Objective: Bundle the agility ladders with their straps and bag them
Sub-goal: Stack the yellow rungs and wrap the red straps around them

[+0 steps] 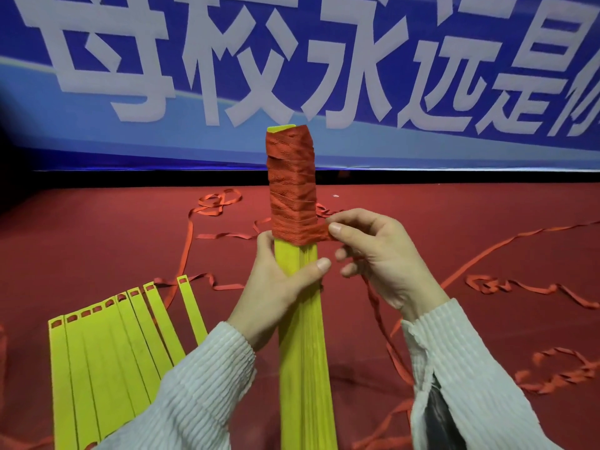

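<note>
Strap-wrapped rung stack (300, 287) in left hand (276, 284).

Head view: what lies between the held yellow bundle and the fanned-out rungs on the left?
The left forearm's ribbed sleeve, bare red floor and loose red strap lie between the bundle and rungs.

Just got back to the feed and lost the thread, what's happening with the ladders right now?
A person is binding a stack of yellow rungs held upright. The left hand grips the stack just below the red strap wrap, which covers its upper part. The right hand pinches the strap's free end at the bottom of the wrap. A second ladder lies fanned out on the red floor to the left, unbundled, with loose strap trailing around. No bag is in view.
</note>
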Demonstrator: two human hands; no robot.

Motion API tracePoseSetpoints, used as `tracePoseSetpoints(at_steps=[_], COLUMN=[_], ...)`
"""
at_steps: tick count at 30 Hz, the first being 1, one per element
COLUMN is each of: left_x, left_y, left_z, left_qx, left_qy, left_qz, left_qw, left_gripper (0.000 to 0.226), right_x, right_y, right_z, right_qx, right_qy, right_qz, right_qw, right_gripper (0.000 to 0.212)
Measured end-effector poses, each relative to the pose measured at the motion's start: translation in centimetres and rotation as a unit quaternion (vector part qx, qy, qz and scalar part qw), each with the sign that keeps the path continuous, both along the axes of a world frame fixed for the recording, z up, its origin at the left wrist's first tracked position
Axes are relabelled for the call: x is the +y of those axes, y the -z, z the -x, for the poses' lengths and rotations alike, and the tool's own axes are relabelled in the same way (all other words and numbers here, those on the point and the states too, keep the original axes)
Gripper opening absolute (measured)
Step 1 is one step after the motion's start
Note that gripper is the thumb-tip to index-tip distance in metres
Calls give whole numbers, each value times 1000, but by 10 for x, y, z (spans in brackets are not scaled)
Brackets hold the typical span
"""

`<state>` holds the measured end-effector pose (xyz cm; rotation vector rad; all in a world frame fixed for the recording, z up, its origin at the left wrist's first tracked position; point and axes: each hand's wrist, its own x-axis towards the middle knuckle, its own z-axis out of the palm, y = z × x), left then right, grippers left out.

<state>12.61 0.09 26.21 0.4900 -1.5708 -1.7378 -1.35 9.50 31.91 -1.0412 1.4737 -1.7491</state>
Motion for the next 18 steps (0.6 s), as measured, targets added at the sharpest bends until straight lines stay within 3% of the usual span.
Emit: tracePoseSetpoints(at_steps=[3,5,8,11,13,16,18], left_x=[3,4,7,11,16,16,14], left_y=[-4,-4,-11,-11,-8,-4,-6], left_z=[-2,-1,2,4,2,1,1], left_qx=[44,73,105,81,49,18,27], left_qy=[97,144,129,73,78,75,64], left_qz=[-66,-90,-122,-144,-110,-32,-25], left_qw=[992,983,978,984,990,997,997], left_gripper=[68,80,92,75,64,37,31], right_x=[-6,-10,-17,-21,-21,-19,-13], right_y=[7,13,18,18,19,17,14], right_z=[-6,-12,-17,-19,-20,-14,-2], right_qx=[-12,-39,-23,-5,23,36,67], right_qy=[-14,-57,-60,-1,39,12,-17], right_qz=[23,32,57,85,87,82,64], right_qw=[1000,997,996,996,995,996,996], right_gripper=[11,18,20,25,29,28,14])
